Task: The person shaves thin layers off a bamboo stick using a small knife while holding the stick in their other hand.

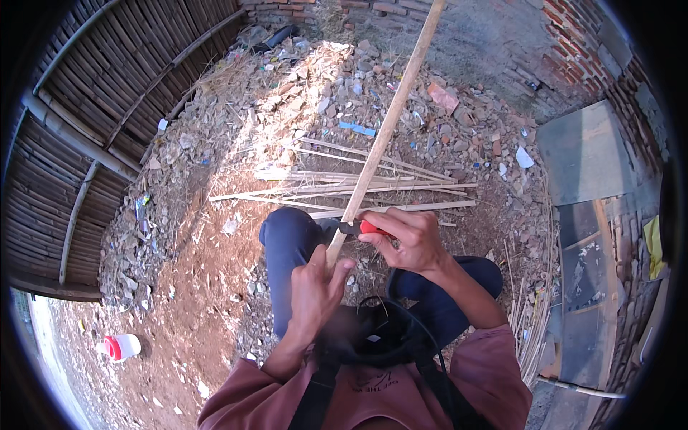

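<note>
Ground: brown soil point(193, 287), uneven, fills the middle and the lower left of the frame; sunlight falls on it in patches.
Bamboo wall: this wall point(154, 61) of dark upright poles closes the upper left.
Brick wall: this wall point(494, 54), partly grey, runs along the top and the upper right.
Rubble: broken stones and litter point(315, 89) cover a wide band under the brick wall, and also reach down the left side.
Boards: flat panels point(584, 150) lie along the right edge.
Room for moving: the wider stretch of soil is at the lower left, between the person and the bamboo wall; at the right, a bundle of thin strips point(530, 326) lies between the right knee point(476, 276) and the boards, so this side is narrower.
Cut strips: several pale strips point(380, 188) lie crossed on the ground at the centre, just beyond the knees.
Long strip: one strip point(394, 118) slants from the centre up to the top edge, where the frame cuts it.
Left hand: the hand point(313, 290) is closed around the strip's lower end, with the thumb apart.
Right hand: the hand point(408, 236) has its fingers bent closely around a red handle.
Container: white with red point(125, 347), on the soil at lower left.
Knife: its dark blade point(349, 228) crosses the long strip at the centre; how deep it enters, I cannot tell.
</note>
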A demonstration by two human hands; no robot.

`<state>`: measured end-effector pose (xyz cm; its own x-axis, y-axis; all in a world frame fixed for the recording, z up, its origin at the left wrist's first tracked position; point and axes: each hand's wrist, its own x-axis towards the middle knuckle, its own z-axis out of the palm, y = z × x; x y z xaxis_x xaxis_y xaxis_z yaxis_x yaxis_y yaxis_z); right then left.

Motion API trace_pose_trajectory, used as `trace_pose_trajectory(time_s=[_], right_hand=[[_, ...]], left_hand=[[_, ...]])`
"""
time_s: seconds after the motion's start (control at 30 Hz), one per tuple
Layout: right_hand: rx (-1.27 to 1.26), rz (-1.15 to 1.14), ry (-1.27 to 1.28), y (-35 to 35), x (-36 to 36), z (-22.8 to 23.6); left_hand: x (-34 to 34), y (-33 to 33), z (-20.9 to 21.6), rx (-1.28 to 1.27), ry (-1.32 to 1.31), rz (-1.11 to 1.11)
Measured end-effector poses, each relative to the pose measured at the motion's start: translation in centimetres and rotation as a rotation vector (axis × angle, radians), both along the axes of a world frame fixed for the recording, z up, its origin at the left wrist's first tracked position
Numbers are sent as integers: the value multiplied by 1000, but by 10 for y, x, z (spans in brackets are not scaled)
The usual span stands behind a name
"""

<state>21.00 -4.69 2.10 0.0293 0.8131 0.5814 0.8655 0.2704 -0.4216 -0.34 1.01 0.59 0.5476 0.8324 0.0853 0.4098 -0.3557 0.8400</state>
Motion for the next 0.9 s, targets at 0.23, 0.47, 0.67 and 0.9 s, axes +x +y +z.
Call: trace_pose_trajectory(time_s=[0.23,0.47,0.67,0.9], right_hand=[[87,-238,155,13,73,18],[45,-259,193,24,114,11],[-53,-390,339,47,173,15],[182,-539,389,65,306,-6]], left_hand=[[-19,-24,-17,-62,53,-25],[-32,-27,-25,-69,117,-45],[-54,-29,-31,-101,187,-98],[-60,-34,-37,-137,221,-131]])
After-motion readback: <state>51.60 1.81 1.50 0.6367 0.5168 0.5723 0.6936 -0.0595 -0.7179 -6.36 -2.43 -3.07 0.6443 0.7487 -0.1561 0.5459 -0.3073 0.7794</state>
